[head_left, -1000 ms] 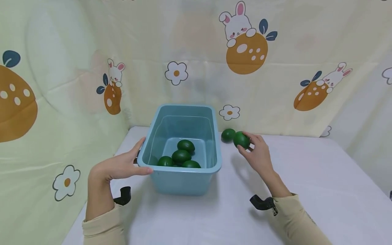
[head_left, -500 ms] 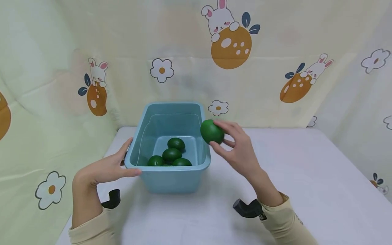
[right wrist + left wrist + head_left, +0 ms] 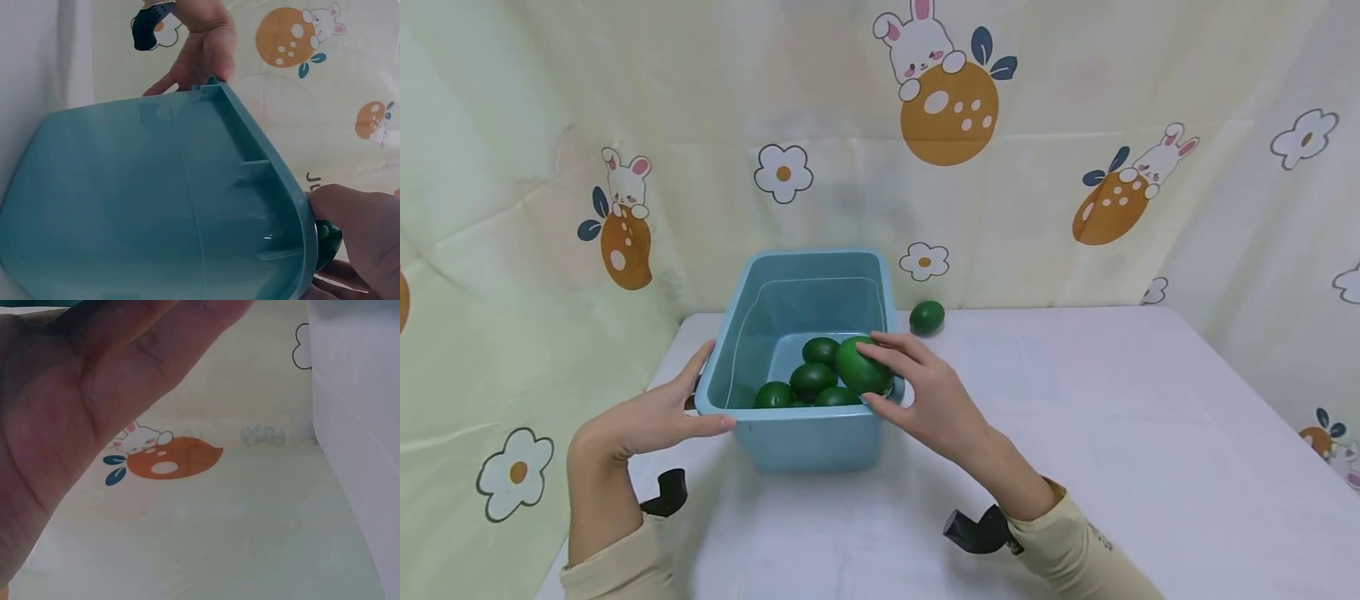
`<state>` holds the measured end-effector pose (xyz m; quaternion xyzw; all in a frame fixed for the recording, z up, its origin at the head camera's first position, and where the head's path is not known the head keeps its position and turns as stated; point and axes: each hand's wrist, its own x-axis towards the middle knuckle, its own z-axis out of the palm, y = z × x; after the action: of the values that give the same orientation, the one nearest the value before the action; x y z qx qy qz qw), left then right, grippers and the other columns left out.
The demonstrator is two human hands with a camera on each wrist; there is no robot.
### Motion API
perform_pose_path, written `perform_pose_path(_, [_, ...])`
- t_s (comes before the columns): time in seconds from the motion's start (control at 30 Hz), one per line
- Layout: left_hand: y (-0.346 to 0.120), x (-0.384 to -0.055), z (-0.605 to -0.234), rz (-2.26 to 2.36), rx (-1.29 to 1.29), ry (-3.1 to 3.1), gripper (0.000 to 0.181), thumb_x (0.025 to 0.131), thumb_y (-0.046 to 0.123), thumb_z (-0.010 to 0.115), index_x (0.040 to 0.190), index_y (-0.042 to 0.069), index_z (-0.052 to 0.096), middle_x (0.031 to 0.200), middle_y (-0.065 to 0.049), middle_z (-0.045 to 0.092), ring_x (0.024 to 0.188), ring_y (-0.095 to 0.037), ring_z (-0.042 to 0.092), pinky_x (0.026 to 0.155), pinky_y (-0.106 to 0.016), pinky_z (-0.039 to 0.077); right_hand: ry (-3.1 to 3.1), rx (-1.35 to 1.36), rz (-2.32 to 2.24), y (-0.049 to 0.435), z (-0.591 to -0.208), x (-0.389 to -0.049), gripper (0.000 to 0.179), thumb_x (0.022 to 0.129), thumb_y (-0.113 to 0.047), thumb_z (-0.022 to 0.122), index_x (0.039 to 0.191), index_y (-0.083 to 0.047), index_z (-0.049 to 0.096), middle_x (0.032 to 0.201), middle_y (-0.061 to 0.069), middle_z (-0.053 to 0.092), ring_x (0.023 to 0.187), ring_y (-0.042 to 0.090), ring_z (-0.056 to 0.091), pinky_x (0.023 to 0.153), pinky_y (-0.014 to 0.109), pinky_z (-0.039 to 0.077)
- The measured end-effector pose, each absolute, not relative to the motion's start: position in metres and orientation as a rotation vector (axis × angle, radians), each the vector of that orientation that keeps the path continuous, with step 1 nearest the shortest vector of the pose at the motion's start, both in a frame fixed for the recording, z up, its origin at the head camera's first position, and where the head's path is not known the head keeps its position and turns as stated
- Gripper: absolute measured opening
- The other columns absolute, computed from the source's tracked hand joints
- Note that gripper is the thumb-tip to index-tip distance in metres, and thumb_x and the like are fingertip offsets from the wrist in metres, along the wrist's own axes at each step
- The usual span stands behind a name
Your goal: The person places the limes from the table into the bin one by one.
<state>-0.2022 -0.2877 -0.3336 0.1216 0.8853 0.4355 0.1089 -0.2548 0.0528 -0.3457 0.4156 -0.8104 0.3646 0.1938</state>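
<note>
A light blue plastic tub (image 3: 808, 433) stands on the table with several smooth, dark green oval fruits (image 3: 814, 379) inside, near its front wall. Over the tub's right side, my right hand (image 3: 936, 400) holds another green oval fruit (image 3: 862, 365) between fingers and thumb. It is partly visible beyond the rim in the right wrist view, beside the right hand (image 3: 365, 234). My left hand (image 3: 647, 421) rests against the tub's front left corner, thumb along the front, fingers at the left side. The left wrist view shows the left hand (image 3: 94, 394) with fingers extended. One green fruit (image 3: 927, 317) lies right of the tub.
A white-covered table (image 3: 1075, 417) extends to the right and front. Behind and at the left hangs a pale curtain (image 3: 700, 108) printed with rabbits and flowers. A black curved piece (image 3: 976, 532) is attached at the right wrist, another (image 3: 666, 493) at the left.
My right hand has lifted a green oval fruit from the table beside the tub and carried it left over the rim. My left hand stays at the tub's corner. The head view has shifted slightly.
</note>
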Motion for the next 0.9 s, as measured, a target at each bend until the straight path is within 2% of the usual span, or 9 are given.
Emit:
perform_pose_path(0.1, [-0.287,-0.202,-0.334,1.289,0.362,2.596,0.097,0.087,0.031,0.067,0.152,0.027,-0.005,0.149,-0.012,0.024,0.131,-0.035,0.034,0.095,-0.051,0.041,-2.237,1.193,1.004,0.052,-0.349,-0.252,0.045,0.083,-0.013,0.073,0.126,-0.012,0.061,0.130,0.006,0.056,0.120,0.020,0.056,0.090,0.030,0.052])
perform_pose_path(0.2, [-0.286,-0.201,-0.335,1.298,0.373,2.594,0.096,0.087,0.030,0.067,0.152,0.027,-0.004,0.147,-0.010,0.028,0.129,-0.036,0.036,0.094,-0.048,0.042,-2.185,1.220,1.000,0.051,-0.352,-0.248,0.037,0.083,-0.008,0.071,0.119,-0.010,0.065,0.125,0.006,0.059,0.116,0.020,0.059,0.075,0.021,0.053])
perform_pose_path(0.3, [-0.287,-0.200,-0.334,1.303,0.386,2.597,0.095,0.088,0.029,0.066,0.152,0.028,-0.004,0.147,-0.009,0.027,0.130,-0.036,0.035,0.094,-0.049,0.041,-2.159,1.229,1.002,0.048,-0.353,-0.246,0.032,0.083,-0.006,0.070,0.114,-0.011,0.068,0.122,0.006,0.060,0.112,0.019,0.060,0.061,0.016,0.047])
perform_pose_path(0.33, [-0.288,-0.200,-0.334,1.301,0.390,2.601,0.096,0.088,0.029,0.066,0.152,0.028,-0.005,0.149,-0.009,0.025,0.130,-0.036,0.034,0.095,-0.050,0.041,-2.160,1.225,1.006,0.047,-0.353,-0.246,0.031,0.083,-0.005,0.070,0.113,-0.011,0.068,0.121,0.005,0.060,0.112,0.018,0.060,0.060,0.015,0.046])
perform_pose_path(0.5, [-0.289,-0.198,-0.336,1.294,0.386,2.619,0.097,0.088,0.029,0.066,0.152,0.028,-0.007,0.152,-0.011,0.019,0.133,-0.036,0.030,0.096,-0.055,0.039,-2.163,1.228,1.016,0.046,-0.353,-0.247,0.028,0.084,-0.006,0.070,0.111,-0.012,0.069,0.121,0.004,0.060,0.112,0.016,0.060,0.063,0.016,0.048])
perform_pose_path(0.6, [-0.289,-0.197,-0.337,1.292,0.361,2.626,0.097,0.088,0.030,0.066,0.152,0.029,-0.008,0.152,-0.012,0.019,0.133,-0.036,0.030,0.096,-0.056,0.039,-2.122,1.234,1.015,0.049,-0.352,-0.250,0.029,0.083,-0.006,0.070,0.112,-0.010,0.068,0.119,0.005,0.060,0.111,0.017,0.060,0.074,0.021,0.053])
perform_pose_path(0.73, [-0.288,-0.198,-0.338,1.298,0.354,2.615,0.097,0.088,0.030,0.066,0.152,0.029,-0.008,0.152,-0.013,0.020,0.132,-0.037,0.030,0.095,-0.055,0.041,-2.048,1.141,1.061,0.061,-0.349,-0.259,0.030,0.083,-0.004,0.069,0.112,-0.007,0.067,0.116,0.006,0.061,0.108,0.019,0.060,0.089,0.030,0.052])
perform_pose_path(0.9, [-0.285,-0.199,-0.337,1.313,0.372,2.601,0.097,0.087,0.029,0.066,0.152,0.029,-0.007,0.152,-0.013,0.020,0.132,-0.037,0.031,0.095,-0.054,0.041,-2.045,0.906,1.169,0.085,-0.345,-0.279,0.029,0.085,-0.001,0.065,0.114,-0.002,0.064,0.118,0.010,0.059,0.109,0.022,0.059,0.089,0.031,0.052])
